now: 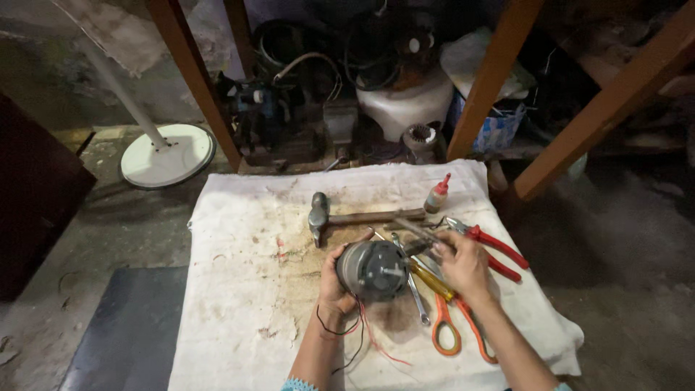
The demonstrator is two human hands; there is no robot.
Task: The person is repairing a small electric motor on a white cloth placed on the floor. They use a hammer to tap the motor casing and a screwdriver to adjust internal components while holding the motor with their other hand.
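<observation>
My left hand [334, 284] grips a round grey electric motor [373, 270], held just above a stained white cloth [246, 289]. Thin red and black wires [365, 337] trail from the motor toward me. My right hand [463, 266] is beside the motor on its right, fingers pinched around a slim dark metal tool [416, 232] that points up and left over the motor. Under that hand lie a yellow-handled screwdriver [432, 282], a steel spanner [414, 289] and orange-handled scissors [452, 333].
A hammer [347, 217] lies across the cloth's far part. A small bottle with a red cap [436, 195] and red-handled pliers [496, 250] are at the right. A white fan base [166, 153], wooden legs [192, 80] and dark machine parts sit behind.
</observation>
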